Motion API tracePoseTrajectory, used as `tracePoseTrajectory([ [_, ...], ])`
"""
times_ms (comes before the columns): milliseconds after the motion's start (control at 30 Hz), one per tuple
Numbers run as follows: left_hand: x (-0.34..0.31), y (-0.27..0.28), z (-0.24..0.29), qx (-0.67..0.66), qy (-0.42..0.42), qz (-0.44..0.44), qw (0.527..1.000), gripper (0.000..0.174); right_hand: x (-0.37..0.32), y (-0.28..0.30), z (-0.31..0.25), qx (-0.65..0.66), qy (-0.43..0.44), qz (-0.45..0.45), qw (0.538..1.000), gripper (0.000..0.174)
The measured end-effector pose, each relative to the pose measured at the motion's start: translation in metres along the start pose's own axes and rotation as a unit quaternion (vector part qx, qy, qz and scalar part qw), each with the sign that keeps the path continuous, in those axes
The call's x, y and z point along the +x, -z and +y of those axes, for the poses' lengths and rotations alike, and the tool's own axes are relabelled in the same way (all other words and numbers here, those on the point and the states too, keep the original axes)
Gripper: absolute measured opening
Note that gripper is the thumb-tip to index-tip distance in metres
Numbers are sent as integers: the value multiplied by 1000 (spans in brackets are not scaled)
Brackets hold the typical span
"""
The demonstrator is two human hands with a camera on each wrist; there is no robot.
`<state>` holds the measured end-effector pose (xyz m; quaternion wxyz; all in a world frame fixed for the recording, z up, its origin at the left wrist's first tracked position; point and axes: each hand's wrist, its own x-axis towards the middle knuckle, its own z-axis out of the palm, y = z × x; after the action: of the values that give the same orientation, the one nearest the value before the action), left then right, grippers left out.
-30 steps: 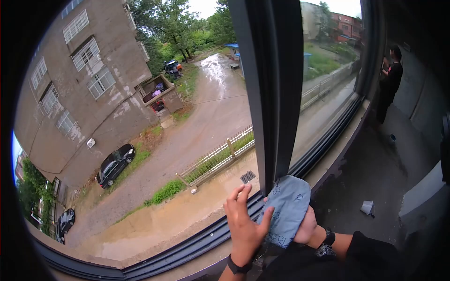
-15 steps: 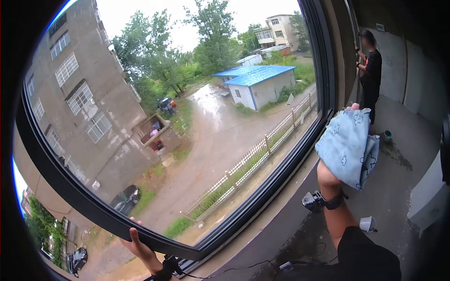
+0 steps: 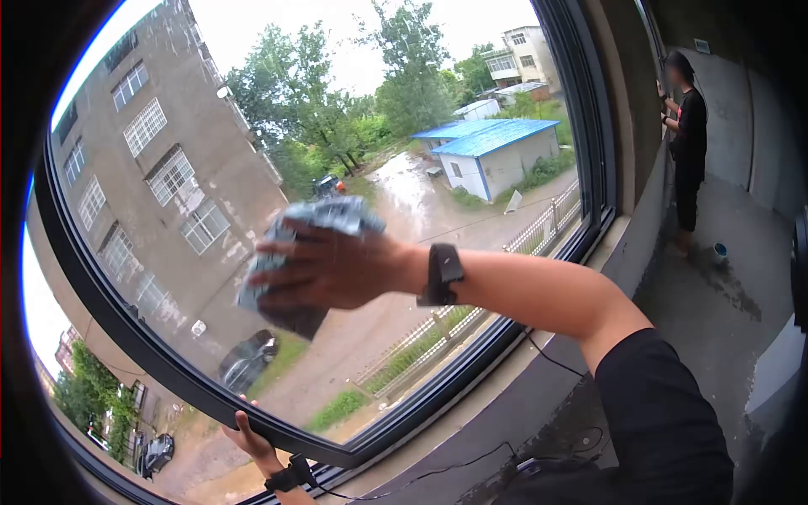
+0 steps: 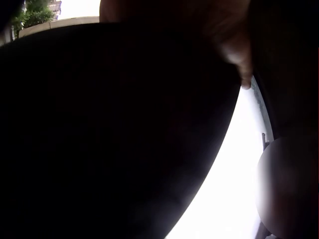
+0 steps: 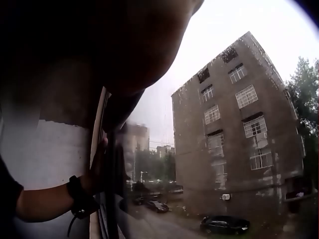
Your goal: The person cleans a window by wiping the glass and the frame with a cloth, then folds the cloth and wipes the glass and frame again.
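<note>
My right hand (image 3: pixel 337 263) presses a light blue patterned cloth (image 3: pixel 343 209) against the glass (image 3: pixel 379 337) of a dark-framed window, its fingers spread over the cloth. Folds of the cloth show above and to the left of the hand. At the lower edge of the window frame (image 3: pixel 303 439), my left hand (image 3: pixel 255 441) grips the frame, thumb on the near side. In the right wrist view the left hand (image 5: pixel 98 162) also shows at the frame. The left wrist view is mostly dark, with part of the left hand (image 4: pixel 232 42) at the top.
Another person (image 3: pixel 690 126) stands at a window on the far right. A small bucket (image 3: pixel 720 250) is on the wet grey floor. A thin cable (image 3: pixel 404 486) runs from my left wrist along the sill. Outside are a building (image 3: pixel 168 210) and a fence (image 3: pixel 412 349).
Earlier both hands were at the cloth by the frame. My left hand then took the sash's lower edge, while the right carried the cloth out right, then swung left onto the glass.
</note>
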<state>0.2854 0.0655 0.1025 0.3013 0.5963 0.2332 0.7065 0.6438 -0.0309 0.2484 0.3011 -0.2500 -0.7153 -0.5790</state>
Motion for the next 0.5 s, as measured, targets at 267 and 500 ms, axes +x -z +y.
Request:
tracePoseTrajectory([
  [267, 0, -2, -1, 6, -13, 1, 1000, 68, -54, 98, 216, -66, -456, 151, 874, 44],
  [500, -1, -3, 1, -23, 6, -28, 999, 66, 146, 30, 157, -156, -284, 73, 943, 53],
])
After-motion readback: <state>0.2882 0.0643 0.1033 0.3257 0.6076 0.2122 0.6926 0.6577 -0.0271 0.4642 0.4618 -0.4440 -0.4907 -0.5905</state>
